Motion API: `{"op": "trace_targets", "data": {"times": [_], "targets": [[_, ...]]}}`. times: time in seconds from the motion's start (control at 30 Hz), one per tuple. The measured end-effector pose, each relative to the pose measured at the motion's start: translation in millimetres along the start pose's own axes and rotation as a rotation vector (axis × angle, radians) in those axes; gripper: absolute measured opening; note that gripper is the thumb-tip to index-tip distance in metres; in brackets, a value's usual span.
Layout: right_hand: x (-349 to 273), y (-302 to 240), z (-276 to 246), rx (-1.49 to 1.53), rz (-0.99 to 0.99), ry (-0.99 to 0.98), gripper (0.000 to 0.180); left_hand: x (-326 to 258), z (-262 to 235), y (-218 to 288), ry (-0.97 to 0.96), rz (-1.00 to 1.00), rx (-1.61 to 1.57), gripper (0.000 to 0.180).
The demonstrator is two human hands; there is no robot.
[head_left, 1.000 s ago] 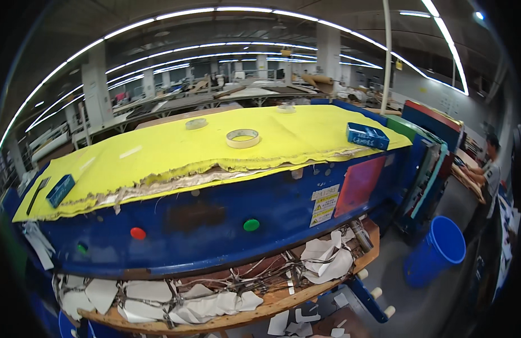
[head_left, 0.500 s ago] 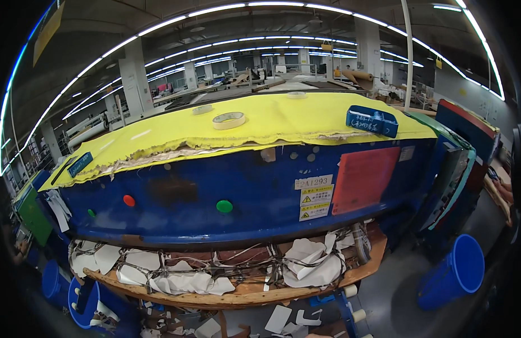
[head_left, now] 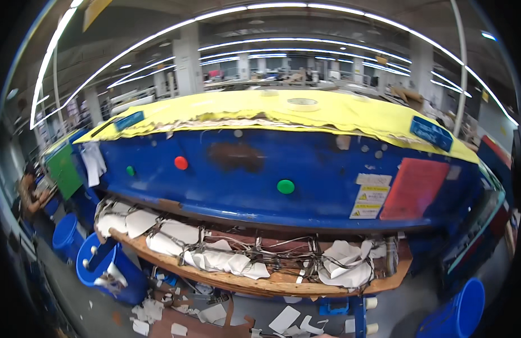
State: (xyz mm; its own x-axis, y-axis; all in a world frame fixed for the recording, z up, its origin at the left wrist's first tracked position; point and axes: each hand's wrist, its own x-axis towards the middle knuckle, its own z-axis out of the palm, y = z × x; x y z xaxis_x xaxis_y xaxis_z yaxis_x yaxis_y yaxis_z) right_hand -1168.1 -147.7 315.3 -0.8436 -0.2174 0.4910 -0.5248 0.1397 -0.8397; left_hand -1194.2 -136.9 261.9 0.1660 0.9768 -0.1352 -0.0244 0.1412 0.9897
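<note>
My left hand is out of view. At the lower edge, right of centre, a skin-coloured sliver (head_left: 326, 336) shows, perhaps the tip of my right hand; its fingers and anything in them are hidden. Ahead stands a large blue machine (head_left: 238, 188) with a red button (head_left: 181, 163), a green button (head_left: 286, 186) and a red sheet (head_left: 415, 188) on its front. Yellow material (head_left: 350, 110) with a frayed edge covers its top. Below, a wooden shelf (head_left: 226, 277) bears white scraps (head_left: 345, 263) and tangled dark strips.
Blue bins stand at the left (head_left: 119, 276) and right (head_left: 455, 312). Cut scraps (head_left: 284, 319) litter the floor under the shelf. On the yellow top lie a tape roll (head_left: 302, 103) and blue open-shaped pieces (head_left: 431, 133). Another person (head_left: 35, 194) is at the far left.
My view has turned left, so the machine sits farther right in the picture. More of the left bins and the scrap-strewn floor shows, and the person at left has come into view.
</note>
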Motion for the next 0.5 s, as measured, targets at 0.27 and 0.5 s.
{"op": "trace_targets", "data": {"times": [0.27,0.5], "targets": [[22,22,-10,0.007,0.065,0.188,0.016,-46,-3,40,0.183,-0.099,-0.236,0.023],[14,13,-11,-0.096,0.138,0.365,0.015,-40,-4,14,-0.197,-0.166,0.081,0.024]]}}
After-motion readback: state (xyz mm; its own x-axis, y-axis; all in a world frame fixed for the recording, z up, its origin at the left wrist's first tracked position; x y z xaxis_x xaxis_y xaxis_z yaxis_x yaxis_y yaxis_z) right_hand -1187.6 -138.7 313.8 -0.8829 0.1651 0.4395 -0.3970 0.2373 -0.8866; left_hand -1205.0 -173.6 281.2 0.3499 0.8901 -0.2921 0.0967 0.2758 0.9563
